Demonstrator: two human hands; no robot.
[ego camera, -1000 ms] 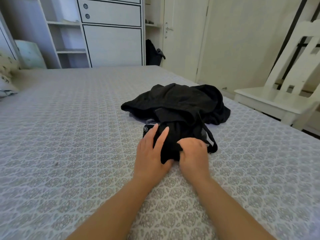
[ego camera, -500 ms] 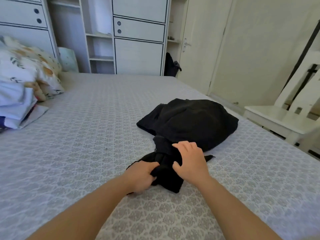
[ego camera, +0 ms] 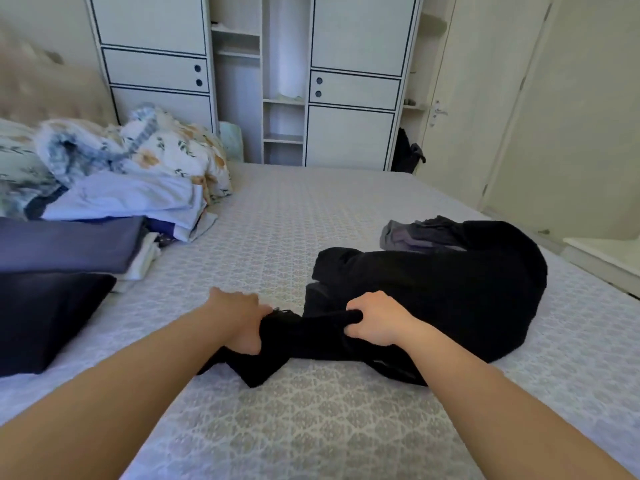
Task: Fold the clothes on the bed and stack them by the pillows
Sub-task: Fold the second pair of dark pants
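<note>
A small black garment [ego camera: 298, 344] lies bunched on the patterned bed [ego camera: 311, 427] in front of me. My left hand [ego camera: 239, 317] grips its left end and my right hand [ego camera: 374, 322] grips its right end, both closed on the cloth. Just behind sits a heap of black clothes [ego camera: 450, 289] with a grey garment [ego camera: 412, 233] at its far edge. At the left, folded clothes are stacked: a navy piece [ego camera: 65, 244] on white ones, and a pale blue pile [ego camera: 135, 199] behind. Floral pillows [ego camera: 145, 147] lie beyond them.
A dark navy cushion [ego camera: 45, 317] lies at the near left. White wardrobes and shelves [ego camera: 284, 81] stand past the bed's far edge, with a black bag [ego camera: 407, 152] beside them. A door [ego camera: 460, 98] is at the right. A white chair seat [ego camera: 606, 251] adjoins the bed's right side.
The view has swung left, so the pillows and folded stacks now show. Both hands have closed on the small black garment and drawn it left, away from the heap.
</note>
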